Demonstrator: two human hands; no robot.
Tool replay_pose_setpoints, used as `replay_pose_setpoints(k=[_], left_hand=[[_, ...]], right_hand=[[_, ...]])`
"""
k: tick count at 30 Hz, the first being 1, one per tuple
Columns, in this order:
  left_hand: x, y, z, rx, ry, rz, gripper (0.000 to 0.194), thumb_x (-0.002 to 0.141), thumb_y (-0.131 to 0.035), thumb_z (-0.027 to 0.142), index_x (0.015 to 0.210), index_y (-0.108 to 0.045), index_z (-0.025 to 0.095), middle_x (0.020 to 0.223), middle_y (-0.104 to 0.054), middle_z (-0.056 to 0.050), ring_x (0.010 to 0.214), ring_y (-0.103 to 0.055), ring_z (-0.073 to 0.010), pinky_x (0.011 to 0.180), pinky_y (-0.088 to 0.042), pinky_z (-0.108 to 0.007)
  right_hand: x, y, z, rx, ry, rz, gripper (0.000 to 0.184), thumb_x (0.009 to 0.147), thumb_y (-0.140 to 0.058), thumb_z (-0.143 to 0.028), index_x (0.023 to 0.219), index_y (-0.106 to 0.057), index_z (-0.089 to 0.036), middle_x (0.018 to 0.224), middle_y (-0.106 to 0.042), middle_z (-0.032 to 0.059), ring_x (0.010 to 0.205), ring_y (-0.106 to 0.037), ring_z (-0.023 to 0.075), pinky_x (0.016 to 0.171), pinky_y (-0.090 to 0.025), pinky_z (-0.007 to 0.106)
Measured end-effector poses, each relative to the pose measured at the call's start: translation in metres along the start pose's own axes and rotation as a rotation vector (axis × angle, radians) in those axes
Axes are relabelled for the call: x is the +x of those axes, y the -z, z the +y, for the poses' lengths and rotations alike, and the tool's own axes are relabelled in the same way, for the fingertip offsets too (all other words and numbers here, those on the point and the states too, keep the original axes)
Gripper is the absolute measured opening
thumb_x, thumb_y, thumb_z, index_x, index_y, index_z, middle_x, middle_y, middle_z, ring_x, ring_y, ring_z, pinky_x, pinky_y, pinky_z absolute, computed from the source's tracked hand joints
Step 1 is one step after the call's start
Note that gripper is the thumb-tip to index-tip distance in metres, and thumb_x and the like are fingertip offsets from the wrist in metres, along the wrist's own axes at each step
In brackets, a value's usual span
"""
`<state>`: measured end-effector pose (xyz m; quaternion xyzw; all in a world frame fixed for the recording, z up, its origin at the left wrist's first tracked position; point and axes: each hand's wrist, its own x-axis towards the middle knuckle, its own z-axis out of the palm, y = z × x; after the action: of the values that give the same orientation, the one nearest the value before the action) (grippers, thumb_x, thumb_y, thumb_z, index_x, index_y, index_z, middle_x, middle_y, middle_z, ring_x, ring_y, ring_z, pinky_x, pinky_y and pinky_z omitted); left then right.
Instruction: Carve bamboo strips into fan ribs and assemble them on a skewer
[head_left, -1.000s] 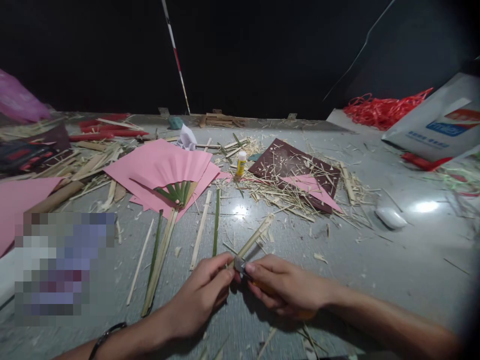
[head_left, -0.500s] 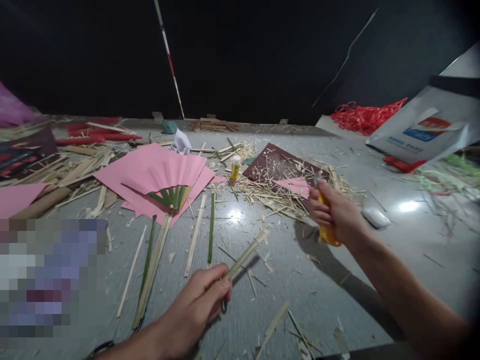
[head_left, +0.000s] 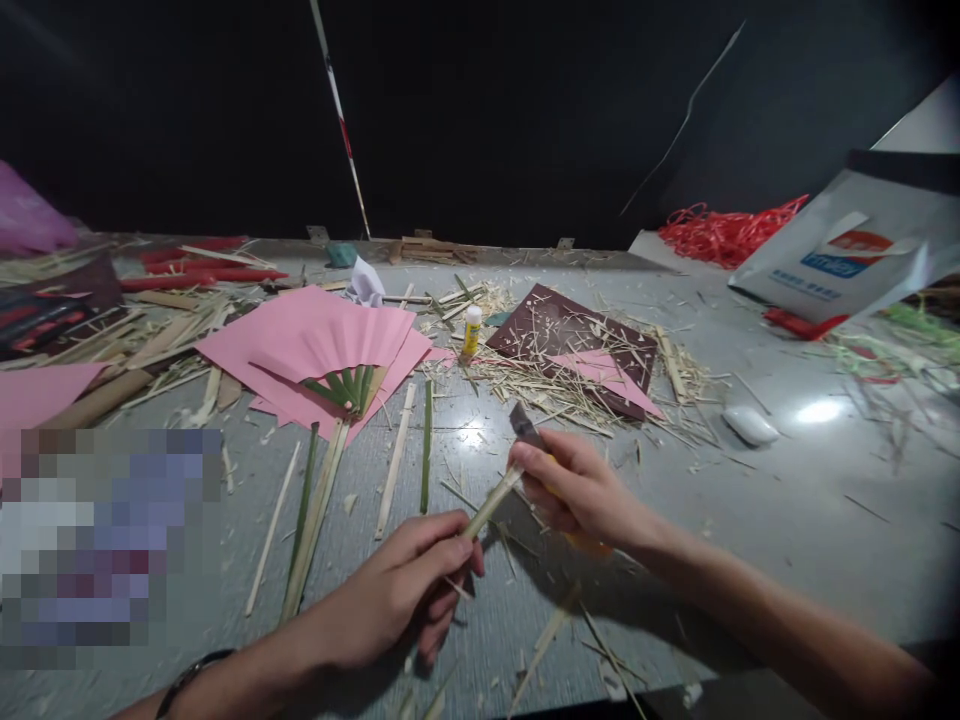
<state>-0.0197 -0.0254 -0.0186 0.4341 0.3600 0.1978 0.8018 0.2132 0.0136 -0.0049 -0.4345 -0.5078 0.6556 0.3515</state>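
My left hand (head_left: 420, 580) is closed around a pale green bamboo strip (head_left: 491, 502), which slants up to the right. A yellow utility knife (head_left: 532, 432) is gripped in my right hand (head_left: 570, 485), its blade pointing up and left. The right thumb is at the far end of the strip; whether the blade touches it I cannot tell. Beyond my left hand lie a white bamboo slat (head_left: 395, 462) and a green slat (head_left: 427, 447). A pleated pink paper fan (head_left: 337, 345) with green ribs rests on pink sheets (head_left: 236, 335), farther left.
A yellow glue stick (head_left: 471, 335) stands upright near a dark red board (head_left: 551, 320) strewn with shavings. A white computer mouse (head_left: 750, 427) lies right of them. Red plastic string (head_left: 731, 232) and a white bag (head_left: 847, 250) are at the back right. Bamboo pieces (head_left: 165, 345) pile up at the left.
My right hand has swung left and nearer with the knife, from beside the dark red board to the strip's end. My left hand still holds the strip, almost in place.
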Motion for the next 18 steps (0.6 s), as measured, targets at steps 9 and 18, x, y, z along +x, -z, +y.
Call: replay_pose_setpoints(k=[9,18], left_hand=[[0.004,0.004,0.000,-0.052,-0.036,0.041,0.027,0.104,-0.051,0.041,0.095,-0.059,0.017,0.060,-0.034,0.010,0.045,-0.022,-0.0063,0.039,-0.017,-0.019],[0.003,0.005,-0.002,-0.056,-0.086,-0.030,0.029,0.104,-0.056,0.049,0.097,-0.047,0.023,0.059,-0.032,0.013,0.047,-0.021,-0.0077,0.042,-0.021,-0.021]], right_hand=[[0.000,-0.003,0.014,0.190,0.014,0.056,0.038,0.106,-0.055,-0.054,0.090,-0.056,-0.020,0.056,-0.045,-0.0086,0.038,-0.033,0.0054,0.036,-0.028,0.016],[-0.014,-0.004,0.015,0.193,-0.267,-0.362,0.049,0.103,-0.056,-0.063,0.090,-0.064,-0.016,0.048,-0.052,-0.0061,0.032,-0.041,0.0072,0.031,-0.036,0.015]])
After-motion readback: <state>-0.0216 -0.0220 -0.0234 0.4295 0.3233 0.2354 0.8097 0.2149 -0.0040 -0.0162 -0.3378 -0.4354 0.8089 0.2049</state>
